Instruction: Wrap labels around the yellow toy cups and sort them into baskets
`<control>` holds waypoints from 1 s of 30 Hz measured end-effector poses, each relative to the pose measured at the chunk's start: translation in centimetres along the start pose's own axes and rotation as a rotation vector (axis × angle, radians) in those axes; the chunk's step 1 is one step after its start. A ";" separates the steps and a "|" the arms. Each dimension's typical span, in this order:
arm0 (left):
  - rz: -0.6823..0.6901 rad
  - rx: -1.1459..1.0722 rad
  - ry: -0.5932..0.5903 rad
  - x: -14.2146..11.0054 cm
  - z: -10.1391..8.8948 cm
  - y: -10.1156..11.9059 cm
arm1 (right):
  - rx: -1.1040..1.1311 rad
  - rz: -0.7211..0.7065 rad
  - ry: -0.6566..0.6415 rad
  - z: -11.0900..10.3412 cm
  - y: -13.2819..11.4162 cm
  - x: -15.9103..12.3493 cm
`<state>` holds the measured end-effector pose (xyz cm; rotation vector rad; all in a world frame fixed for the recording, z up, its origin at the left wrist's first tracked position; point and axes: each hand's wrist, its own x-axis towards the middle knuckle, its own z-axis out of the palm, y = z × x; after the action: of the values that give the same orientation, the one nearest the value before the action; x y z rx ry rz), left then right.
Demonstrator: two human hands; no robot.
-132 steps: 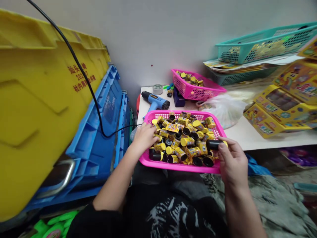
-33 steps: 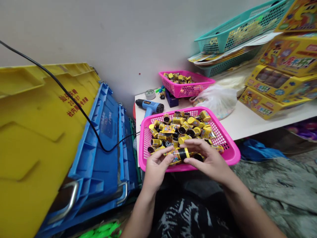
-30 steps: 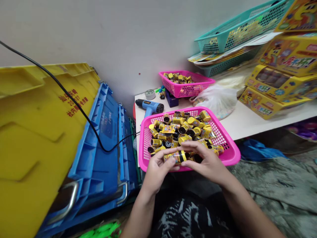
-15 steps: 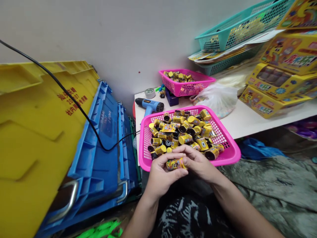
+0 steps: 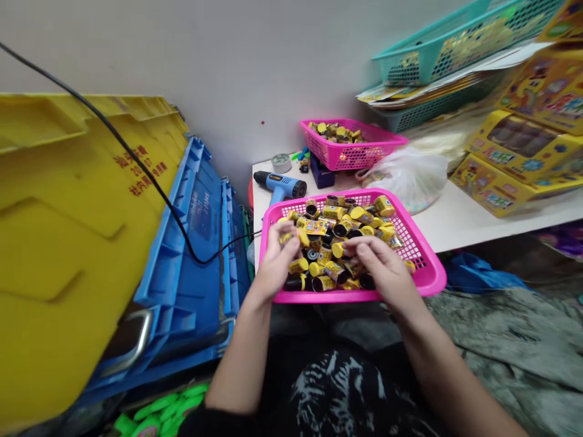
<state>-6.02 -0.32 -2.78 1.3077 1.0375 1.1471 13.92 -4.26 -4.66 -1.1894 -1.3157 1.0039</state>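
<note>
Canisters [image 5: 346, 228], small, yellow and black with printed labels, heaped loose inside pink mesh basket [image 5: 424, 273]; left hand [image 5: 276, 264] among them near basket's left side, grip unclear; right hand [image 5: 381, 267] lying on heap, fingers apart, nothing clamped; second pink basket [image 5: 350, 159], also with canisters, on white shelf [image 5: 460, 233].

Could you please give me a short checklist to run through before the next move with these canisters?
Left hand gripping a canister: cannot tell, the fingers hide it.
Right hand among the canisters: ok.
Yellow-and-black canisters inside the pink basket: ok.
Black cable away from the hands: not ok, it reaches the basket beside the left hand.
Heat gun apart from the basket: cannot tell, its handle passes behind the rim.
</note>
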 end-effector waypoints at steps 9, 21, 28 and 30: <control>0.115 0.530 0.101 2.0 -3.0 0.0 | -0.960 -0.301 -0.629 6.6 -1.9 3.0; 0.042 0.304 0.232 0.4 -5.4 -0.9 | -1.024 -0.332 -0.796 8.4 -2.4 4.0; 0.072 0.658 0.104 2.7 -4.0 0.2 | -0.477 -0.068 -0.373 1.0 -3.0 1.6; 0.068 0.818 0.040 4.7 -2.6 0.2 | -0.386 -0.037 -0.224 -1.2 -1.9 0.9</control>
<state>-7.87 4.71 -2.35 1.9606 1.5889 0.8086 14.95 -3.75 -2.50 -1.3601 -1.7602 0.8999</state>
